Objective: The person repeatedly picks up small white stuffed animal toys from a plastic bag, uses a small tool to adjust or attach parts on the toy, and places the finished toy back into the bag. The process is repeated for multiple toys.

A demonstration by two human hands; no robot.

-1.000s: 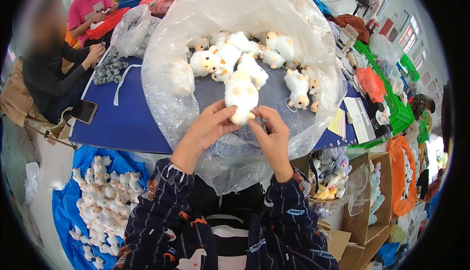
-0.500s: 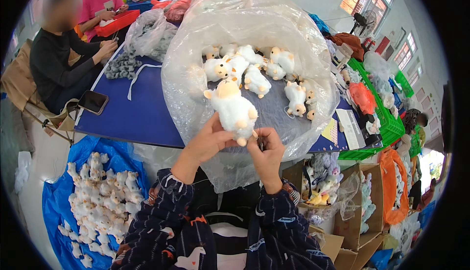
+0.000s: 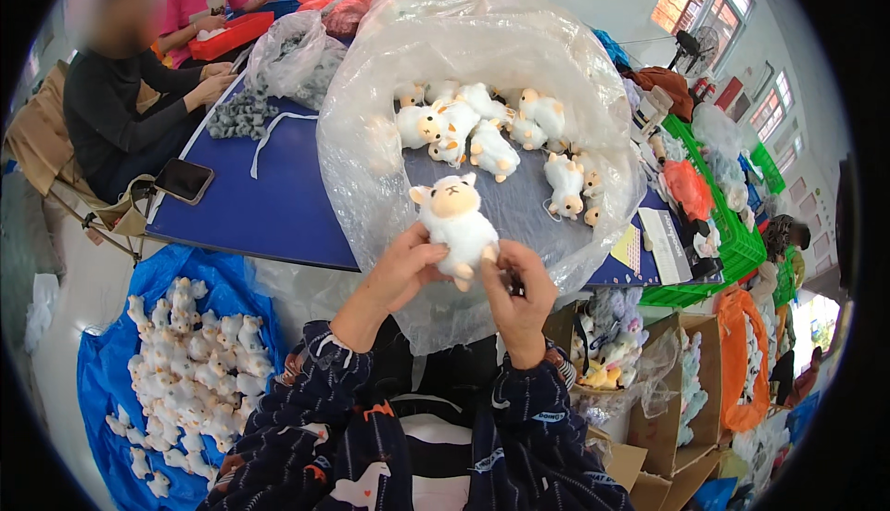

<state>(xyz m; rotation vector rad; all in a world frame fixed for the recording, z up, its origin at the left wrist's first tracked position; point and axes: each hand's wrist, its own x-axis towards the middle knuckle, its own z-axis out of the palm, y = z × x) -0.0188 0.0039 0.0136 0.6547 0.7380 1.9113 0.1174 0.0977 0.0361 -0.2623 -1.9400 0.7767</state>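
Observation:
A white plush sheep [image 3: 461, 236] with a beige muzzle and feet is upright in front of me, its face turned up toward me. My left hand [image 3: 399, 274] is closed around its lower left side. My right hand [image 3: 519, 300] is at its lower right leg, thumb and fingers pinched together. Something small and dark shows between those fingers, too hidden to name. Just beyond lies an open clear plastic bag [image 3: 366, 140] on the table, with several similar plush sheep [image 3: 493, 151] inside.
The blue table [image 3: 250, 223] carries a phone [image 3: 184, 180] and grey fluffy pieces [image 3: 243, 120]. At lower left, a blue sheet [image 3: 102, 372] holds a heap of plush sheep. Cardboard boxes [image 3: 654, 418] and a green crate [image 3: 737, 256] stand right. Two people sit at far left.
The sheep has turned from lying tilted back to upright, face toward me, and come lower and slightly right. Both hands have moved a little to the right with it.

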